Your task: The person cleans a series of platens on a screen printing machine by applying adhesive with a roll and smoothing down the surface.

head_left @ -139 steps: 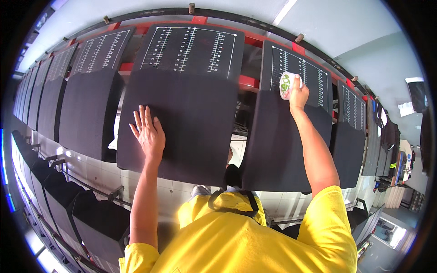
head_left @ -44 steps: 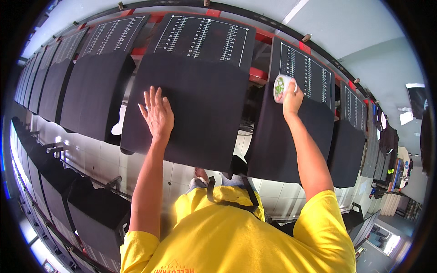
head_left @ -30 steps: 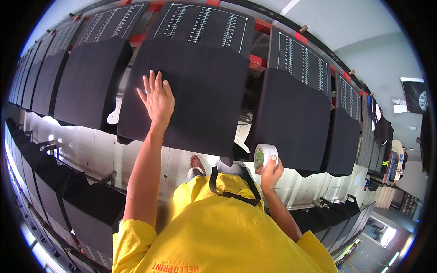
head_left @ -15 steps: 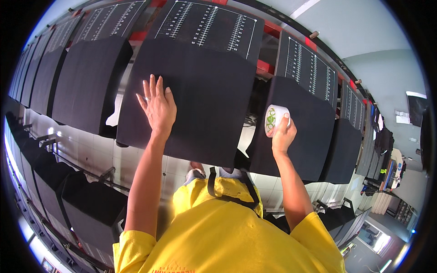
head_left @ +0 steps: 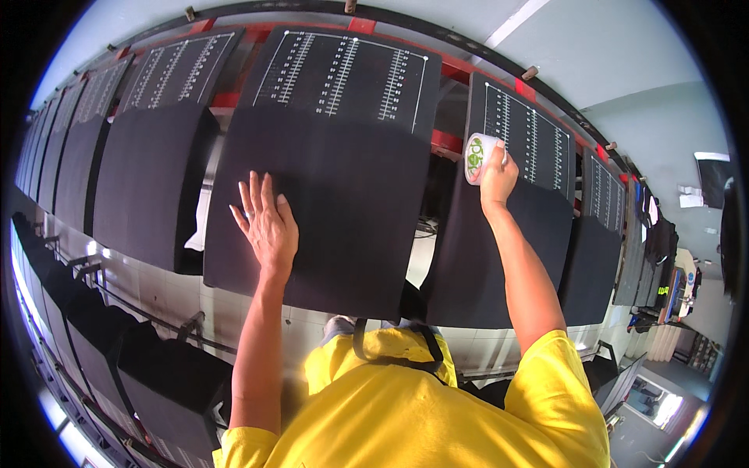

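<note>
My left hand (head_left: 268,230) lies flat, fingers spread, on the left part of a black cloth piece (head_left: 335,210) that covers the near portion of a slanted board (head_left: 351,74) with white ruled scales. In my right hand (head_left: 497,178) is a wide roll of tape (head_left: 474,159), white with green print on its side. The roll is above the neighbouring board (head_left: 515,117) on the right, around the far edge of that board's black cloth (head_left: 499,242). Whether the roll touches the surface, I cannot tell.
More cloth-covered boards (head_left: 148,179) run in a row to the left and right on a red frame (head_left: 446,142). Behind and left of me is a second row of black-covered boards (head_left: 172,366). Dark garments (head_left: 659,242) hang at the far right. Pale tiled floor (head_left: 156,285) shows between rows.
My right hand has moved away from me with the tape roll, up to the far edge of the right cloth. The view has shifted; my left hand stays on its cloth.
</note>
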Demonstrator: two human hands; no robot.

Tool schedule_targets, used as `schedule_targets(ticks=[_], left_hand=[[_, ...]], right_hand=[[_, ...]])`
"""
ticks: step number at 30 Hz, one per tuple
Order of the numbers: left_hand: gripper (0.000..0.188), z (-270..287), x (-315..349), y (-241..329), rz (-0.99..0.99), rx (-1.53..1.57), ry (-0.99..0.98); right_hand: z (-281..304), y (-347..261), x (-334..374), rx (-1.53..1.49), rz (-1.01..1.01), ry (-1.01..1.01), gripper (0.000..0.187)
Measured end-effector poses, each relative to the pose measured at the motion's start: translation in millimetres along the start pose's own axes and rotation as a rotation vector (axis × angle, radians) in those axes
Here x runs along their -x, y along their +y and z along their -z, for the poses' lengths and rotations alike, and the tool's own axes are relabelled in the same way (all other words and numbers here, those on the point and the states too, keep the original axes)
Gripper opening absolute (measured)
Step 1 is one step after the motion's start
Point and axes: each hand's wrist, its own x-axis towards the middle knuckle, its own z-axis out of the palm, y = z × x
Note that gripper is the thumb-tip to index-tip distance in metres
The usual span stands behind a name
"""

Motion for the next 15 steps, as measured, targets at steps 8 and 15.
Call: schedule_targets(ticks=[8, 15], left_hand=[[0.046, 5, -2, 6, -0.079, 0.056, 0.069], [0.046, -1, -1, -2, -0.076, 0.052, 0.081]], right_hand=[[1, 2, -24, -0.039, 0.013, 0.054, 0.043], [45, 11, 79, -0.14, -0.031, -0.077, 0.046]])
